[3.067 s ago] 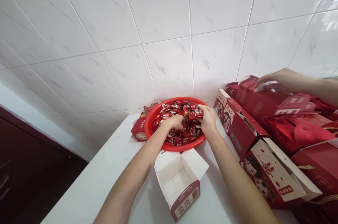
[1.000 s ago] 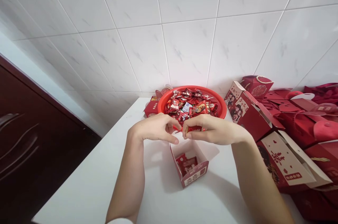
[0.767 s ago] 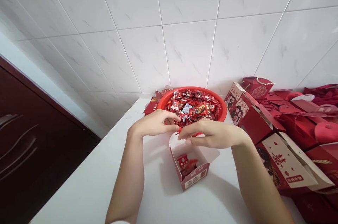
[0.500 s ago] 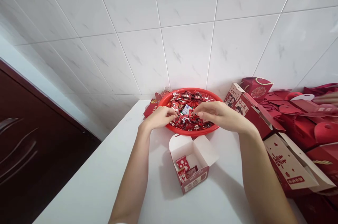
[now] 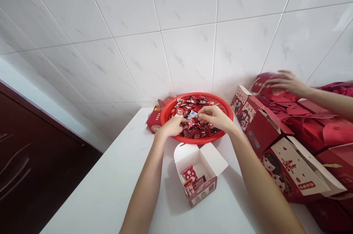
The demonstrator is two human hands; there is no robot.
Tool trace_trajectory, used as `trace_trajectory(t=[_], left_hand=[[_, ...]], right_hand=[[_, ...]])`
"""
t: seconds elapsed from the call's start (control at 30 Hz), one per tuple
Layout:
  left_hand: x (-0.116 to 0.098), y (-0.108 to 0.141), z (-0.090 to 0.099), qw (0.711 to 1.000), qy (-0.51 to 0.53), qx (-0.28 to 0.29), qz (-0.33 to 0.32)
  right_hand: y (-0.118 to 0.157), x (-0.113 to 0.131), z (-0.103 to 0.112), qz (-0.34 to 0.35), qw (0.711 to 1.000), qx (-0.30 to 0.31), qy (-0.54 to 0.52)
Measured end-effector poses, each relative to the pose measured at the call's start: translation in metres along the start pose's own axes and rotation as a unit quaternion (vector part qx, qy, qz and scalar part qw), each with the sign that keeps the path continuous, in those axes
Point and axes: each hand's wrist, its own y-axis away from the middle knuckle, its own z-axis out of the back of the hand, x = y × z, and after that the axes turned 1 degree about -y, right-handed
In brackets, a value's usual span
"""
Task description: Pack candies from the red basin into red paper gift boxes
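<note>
A red plastic basket [image 5: 228,116] full of red-wrapped candies [image 5: 193,131] stands against the wall. Both my hands are in it. My left hand [image 5: 172,127] is curled over the near left of the pile, fingertips among the wrappers. Opposite, my right hand [image 5: 216,118] bends its thumb and fingers together beside a pale packet [image 5: 192,115]; what either hand pinches is hidden. In front of the basket an open box [image 5: 205,190], white inside, has its flaps up and several red candy packets [image 5: 190,173] at its left side.
Red and cream gift boxes [image 5: 292,168] crowd the right side. A co-worker's hand [image 5: 286,81] reaches over a small red box [image 5: 263,81] there. Another red box [image 5: 154,120] sits behind the basket's left side. The white table's [image 5: 110,190] left edge faces a dark red door.
My right hand has moved left, deeper into the candies, and my left hand has shifted slightly down. The co-worker's hand has come in from the right to the small red box.
</note>
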Motion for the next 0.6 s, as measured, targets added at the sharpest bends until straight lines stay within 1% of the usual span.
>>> trace_trajectory(t=[0.1, 0.3, 0.37, 0.43, 0.5, 0.6], left_hand=[[-0.001, -0.002, 0.000, 1.000, -0.012, 0.029, 0.001], [-0.003, -0.003, -0.001, 0.999, -0.017, 0.038, -0.010], [-0.005, -0.001, -0.001, 0.999, -0.023, 0.029, -0.017], [-0.007, 0.000, -0.001, 0.999, -0.033, 0.005, -0.015], [-0.009, -0.001, -0.001, 0.999, -0.049, -0.024, 0.003], [-0.008, -0.003, -0.004, 0.996, -0.059, -0.063, 0.027]], right_hand=[[-0.005, -0.011, -0.006, -0.016, 1.000, 0.000, 0.012], [-0.009, -0.024, -0.009, -0.031, 0.999, 0.018, 0.014], [-0.010, -0.026, -0.008, -0.031, 0.999, 0.034, 0.026], [-0.011, -0.029, -0.008, -0.030, 0.998, 0.033, 0.037], [-0.012, -0.031, -0.007, -0.035, 0.998, 0.002, 0.058], [-0.013, -0.033, -0.007, -0.049, 0.991, -0.071, 0.102]])
